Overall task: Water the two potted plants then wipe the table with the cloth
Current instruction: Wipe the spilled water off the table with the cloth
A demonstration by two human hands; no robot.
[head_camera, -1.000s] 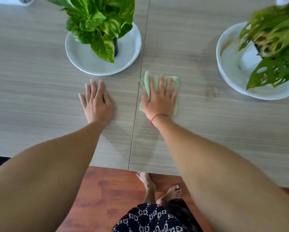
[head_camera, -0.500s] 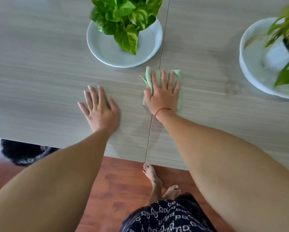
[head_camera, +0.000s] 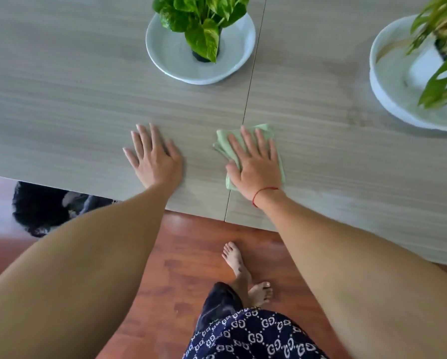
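grey table [head_camera: 75,99], right hand [head_camera: 256,164] flat on cloth [head_camera: 223,143]

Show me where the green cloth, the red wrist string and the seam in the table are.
green cloth [head_camera: 223,143]: head view, bare top-left corner beside the fingers.
red wrist string [head_camera: 265,189]: head view, strand across the right wrist.
table seam [head_camera: 253,68]: head view, dark line between panels.

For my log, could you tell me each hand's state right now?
Left hand: open, flat on the table.
Right hand: open, pressing the green cloth.
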